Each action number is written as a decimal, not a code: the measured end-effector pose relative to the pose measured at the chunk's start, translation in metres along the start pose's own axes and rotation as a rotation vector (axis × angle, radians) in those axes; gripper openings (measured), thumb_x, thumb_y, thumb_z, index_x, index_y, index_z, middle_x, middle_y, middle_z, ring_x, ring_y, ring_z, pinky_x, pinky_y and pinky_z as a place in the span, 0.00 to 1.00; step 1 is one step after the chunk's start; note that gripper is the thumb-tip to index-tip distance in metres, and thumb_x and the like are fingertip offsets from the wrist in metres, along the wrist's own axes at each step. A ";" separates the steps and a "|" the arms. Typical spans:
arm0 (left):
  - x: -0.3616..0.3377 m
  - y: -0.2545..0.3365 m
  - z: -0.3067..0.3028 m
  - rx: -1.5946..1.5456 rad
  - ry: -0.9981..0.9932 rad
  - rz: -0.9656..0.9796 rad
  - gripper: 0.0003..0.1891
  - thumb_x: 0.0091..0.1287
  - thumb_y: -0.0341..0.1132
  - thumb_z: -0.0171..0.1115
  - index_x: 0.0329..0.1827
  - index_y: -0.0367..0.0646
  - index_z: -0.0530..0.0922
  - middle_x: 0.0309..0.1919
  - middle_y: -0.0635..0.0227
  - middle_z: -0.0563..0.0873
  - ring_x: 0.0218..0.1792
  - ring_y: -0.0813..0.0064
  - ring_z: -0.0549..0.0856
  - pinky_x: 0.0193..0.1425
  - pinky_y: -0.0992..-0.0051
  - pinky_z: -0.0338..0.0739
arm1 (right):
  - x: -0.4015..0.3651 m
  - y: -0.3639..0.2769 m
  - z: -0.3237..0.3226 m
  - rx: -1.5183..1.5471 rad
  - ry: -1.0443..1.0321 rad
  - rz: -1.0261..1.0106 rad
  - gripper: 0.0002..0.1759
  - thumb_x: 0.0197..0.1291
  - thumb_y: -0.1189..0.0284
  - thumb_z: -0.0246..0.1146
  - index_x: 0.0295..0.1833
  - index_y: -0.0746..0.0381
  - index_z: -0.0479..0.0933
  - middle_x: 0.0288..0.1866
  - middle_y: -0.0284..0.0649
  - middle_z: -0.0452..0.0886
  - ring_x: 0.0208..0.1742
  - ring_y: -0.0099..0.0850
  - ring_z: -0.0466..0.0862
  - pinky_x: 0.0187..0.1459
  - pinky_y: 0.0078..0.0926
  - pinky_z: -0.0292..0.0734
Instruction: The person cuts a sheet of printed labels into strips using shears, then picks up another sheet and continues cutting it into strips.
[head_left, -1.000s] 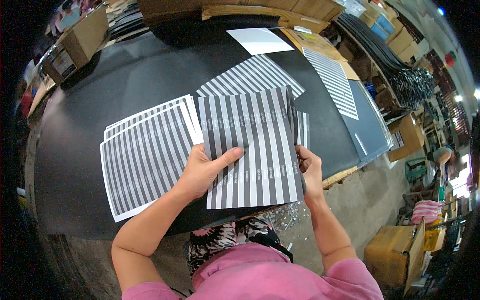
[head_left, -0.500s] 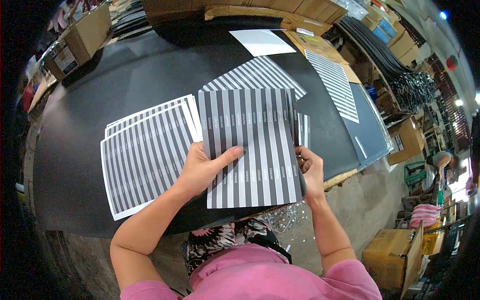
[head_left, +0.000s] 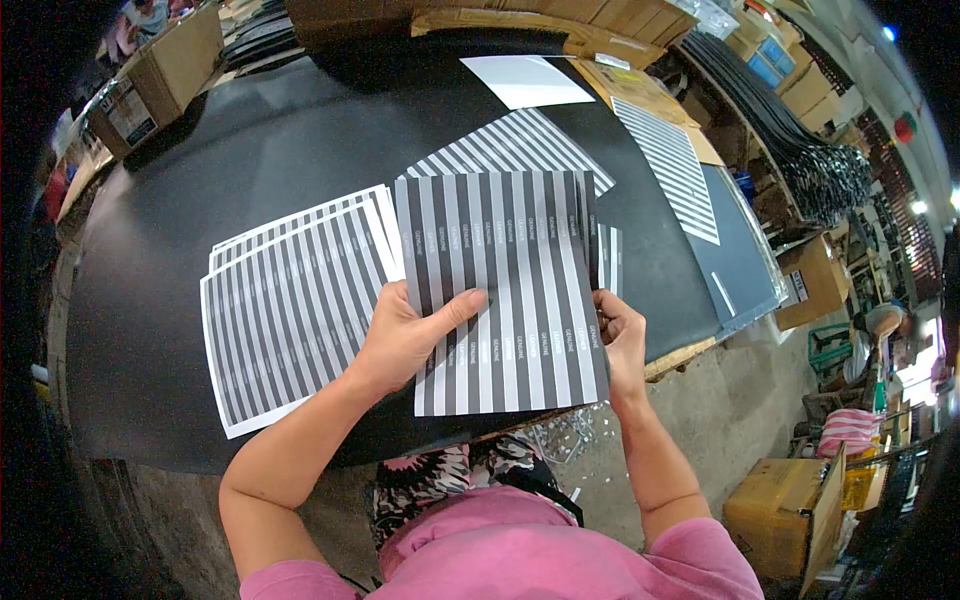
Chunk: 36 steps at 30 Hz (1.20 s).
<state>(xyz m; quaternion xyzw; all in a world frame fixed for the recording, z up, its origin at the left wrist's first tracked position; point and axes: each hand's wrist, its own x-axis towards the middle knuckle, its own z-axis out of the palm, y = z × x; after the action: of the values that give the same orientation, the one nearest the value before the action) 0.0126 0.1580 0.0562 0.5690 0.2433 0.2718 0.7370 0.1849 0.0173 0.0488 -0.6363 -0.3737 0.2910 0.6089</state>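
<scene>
Striped grey-and-black sheets printed with small lettering are held up in front of me. My left hand grips their left side, thumb lying across the front and fingers behind. At their right edge is my right hand, its fingers curled against the sheets and partly hidden by them. To the left lies a fanned stack of striped sheets with white borders. Another striped sheet lies behind the held ones, partly covered by them.
The black tabletop carries a white sheet at the back and a striped sheet at the right. Cardboard boxes stand around the far edge. A carton is on the floor at right. A person is at top left.
The upper part of the held sheets has shifted very slightly, with the top edge a little higher. Both hands keep nearly the same place and grip.
</scene>
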 end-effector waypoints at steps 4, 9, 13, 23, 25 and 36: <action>0.000 0.000 0.000 0.010 -0.008 0.004 0.11 0.60 0.34 0.63 0.38 0.34 0.79 0.33 0.66 0.84 0.32 0.82 0.81 0.36 0.82 0.76 | 0.000 0.002 0.000 0.007 0.010 0.005 0.17 0.45 0.78 0.68 0.41 0.71 0.72 0.29 0.34 0.79 0.30 0.16 0.77 0.30 0.13 0.71; 0.001 -0.001 -0.001 0.007 -0.006 -0.002 0.10 0.61 0.34 0.62 0.38 0.34 0.79 0.32 0.66 0.84 0.31 0.83 0.81 0.36 0.82 0.76 | 0.001 0.009 0.000 0.010 0.009 -0.014 0.16 0.45 0.78 0.68 0.40 0.70 0.72 0.29 0.33 0.78 0.30 0.15 0.76 0.29 0.12 0.69; 0.000 0.001 -0.001 -0.008 -0.015 -0.023 0.10 0.61 0.34 0.62 0.38 0.34 0.79 0.32 0.66 0.84 0.31 0.83 0.81 0.35 0.82 0.77 | 0.000 0.007 0.001 -0.035 0.019 -0.013 0.16 0.45 0.78 0.68 0.40 0.70 0.73 0.29 0.33 0.78 0.29 0.15 0.75 0.28 0.12 0.68; 0.001 -0.001 -0.001 0.011 -0.009 -0.017 0.11 0.59 0.33 0.63 0.39 0.33 0.79 0.33 0.65 0.84 0.30 0.82 0.81 0.34 0.83 0.77 | 0.001 0.004 0.001 0.036 0.029 0.032 0.16 0.45 0.79 0.68 0.41 0.70 0.72 0.30 0.34 0.79 0.30 0.16 0.77 0.31 0.14 0.71; 0.000 -0.001 -0.001 0.032 -0.018 -0.029 0.12 0.59 0.33 0.64 0.39 0.33 0.79 0.33 0.65 0.84 0.30 0.82 0.81 0.34 0.83 0.77 | 0.003 0.004 0.001 0.031 0.035 0.029 0.17 0.45 0.79 0.68 0.41 0.70 0.72 0.30 0.34 0.79 0.30 0.16 0.77 0.31 0.14 0.71; -0.001 -0.001 0.000 0.018 -0.047 -0.042 0.13 0.59 0.33 0.64 0.40 0.31 0.79 0.34 0.64 0.84 0.32 0.82 0.81 0.37 0.82 0.77 | 0.013 0.009 -0.007 0.026 0.029 0.032 0.16 0.45 0.76 0.67 0.40 0.69 0.72 0.26 0.34 0.78 0.23 0.14 0.74 0.22 0.12 0.65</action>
<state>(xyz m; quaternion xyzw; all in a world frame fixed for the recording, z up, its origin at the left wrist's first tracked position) 0.0123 0.1573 0.0554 0.5765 0.2404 0.2407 0.7429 0.1990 0.0245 0.0421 -0.6382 -0.3508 0.2964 0.6179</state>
